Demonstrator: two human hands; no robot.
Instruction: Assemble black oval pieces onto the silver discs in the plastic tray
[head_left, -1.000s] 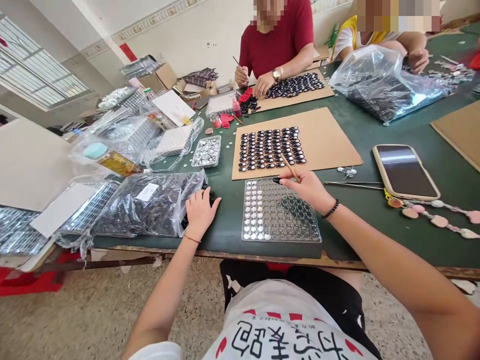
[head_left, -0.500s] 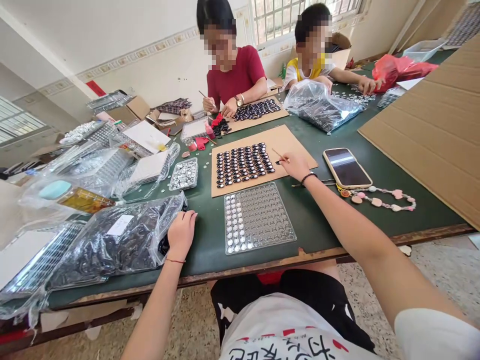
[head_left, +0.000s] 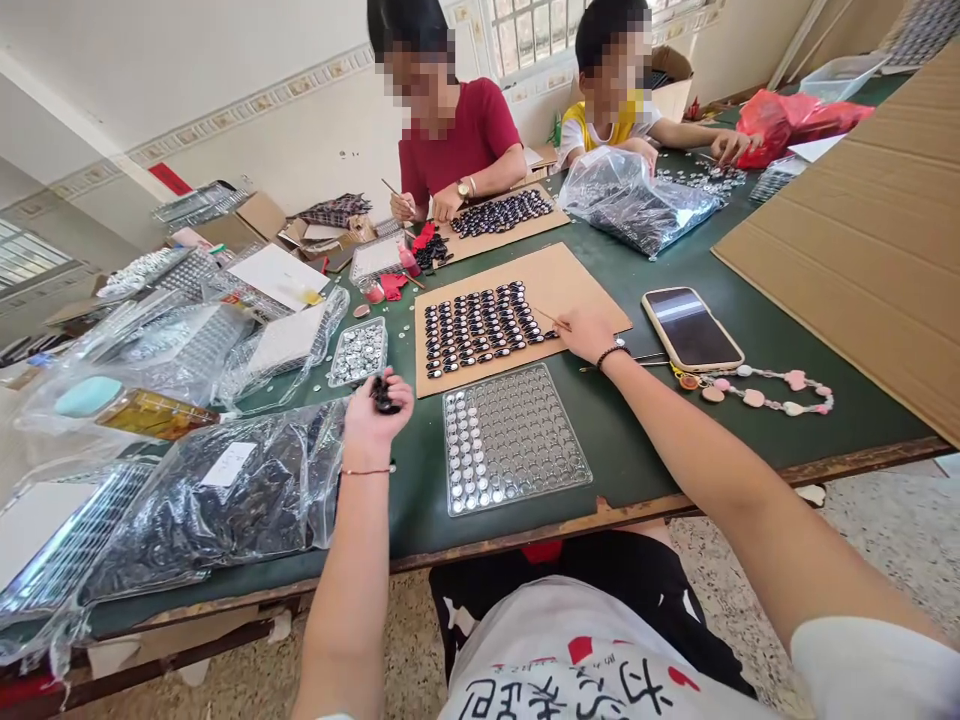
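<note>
My left hand [head_left: 382,408] is closed around a clump of small black pieces [head_left: 385,394], raised by the mouth of a clear plastic bag [head_left: 247,485] full of black pieces. My right hand [head_left: 586,335] pinches a thin wooden stick [head_left: 551,319] over the right part of a cardboard sheet [head_left: 577,275]. A black piece shows beside its fingertips. Rows of black pieces with white oval tops [head_left: 476,325] cover the sheet's left part. Nearer me lies a clear plastic tray [head_left: 532,430] with round pockets; white discs [head_left: 466,450] fill its left columns.
A small clear box of silvery-white discs [head_left: 358,352] stands left of the cardboard. To the right lie a phone [head_left: 691,330] with a bead strap and a large cardboard panel [head_left: 862,240]. Across the table, a person in a red top [head_left: 480,130] and another in yellow [head_left: 619,120] are working.
My left hand has come out of the bag's mouth and risen, now holding black pieces. My right hand has shifted slightly down and left with the stick. The camera view has moved a little.
</note>
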